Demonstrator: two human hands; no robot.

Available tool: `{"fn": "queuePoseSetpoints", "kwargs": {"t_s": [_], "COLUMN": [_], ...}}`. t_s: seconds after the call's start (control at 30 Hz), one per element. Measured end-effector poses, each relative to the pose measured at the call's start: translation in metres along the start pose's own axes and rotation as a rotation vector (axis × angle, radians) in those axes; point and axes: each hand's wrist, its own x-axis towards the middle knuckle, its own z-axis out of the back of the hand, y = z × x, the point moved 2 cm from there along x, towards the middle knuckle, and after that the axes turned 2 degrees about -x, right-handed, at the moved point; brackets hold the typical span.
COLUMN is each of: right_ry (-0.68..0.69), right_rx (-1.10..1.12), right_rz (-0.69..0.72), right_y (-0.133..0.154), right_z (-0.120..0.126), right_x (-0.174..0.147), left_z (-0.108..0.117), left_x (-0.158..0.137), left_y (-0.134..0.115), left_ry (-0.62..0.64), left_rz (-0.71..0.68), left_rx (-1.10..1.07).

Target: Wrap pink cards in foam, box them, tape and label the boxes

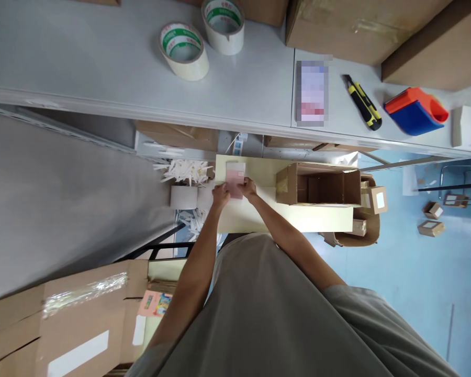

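On a pale yellow board [255, 214] in front of me lies a small flat rectangular item [234, 175], white at its far end and pink nearer me. Its print is too blurred to read. My left hand [221, 195] is closed on its left edge near the bottom, and my right hand [248, 188] grips the right edge. Both forearms reach straight out from my body. To the right of my right hand stands an open cardboard box [317, 183], with no contents visible inside.
A grey shelf [113, 68] above carries tape rolls [184, 50], a yellow-black utility knife [363, 103], a red-and-blue tape dispenser [416, 111] and cartons [329, 31]. Shredded paper [186, 171] and a white roll [183, 197] sit at left. Small boxes [432, 228] lie on the blue floor.
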Motion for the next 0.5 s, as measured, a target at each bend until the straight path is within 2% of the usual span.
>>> {"fn": "queuePoseSetpoints", "kwargs": {"t_s": [0.07, 0.13, 0.23, 0.3, 0.43, 0.5], "right_ry": [-0.008, -0.005, 0.018, 0.029, 0.026, -0.022], "right_rx": [-0.036, -0.071, -0.055, 0.073, 0.433, 0.544], "right_rz": [-0.055, -0.042, 0.09, 0.2, 0.39, 0.435], "right_y": [0.007, 0.016, 0.027, 0.031, 0.029, 0.025], "right_z": [-0.002, 0.002, 0.021, 0.043, 0.101, 0.13], "right_x": [-0.008, -0.022, -0.055, -0.084, -0.145, -0.17], "left_z": [0.004, 0.011, 0.026, 0.034, 0.041, 0.039], "left_x": [-0.003, -0.006, -0.012, -0.02, -0.059, -0.089], "left_y": [-0.002, -0.005, -0.018, -0.033, -0.08, -0.109], "left_ry": [0.013, 0.016, -0.02, -0.006, 0.24, 0.373], "left_rz": [0.013, 0.015, -0.007, -0.031, -0.081, -0.118], "left_rx": [-0.022, -0.062, -0.136, -0.215, -0.442, -0.431]}}
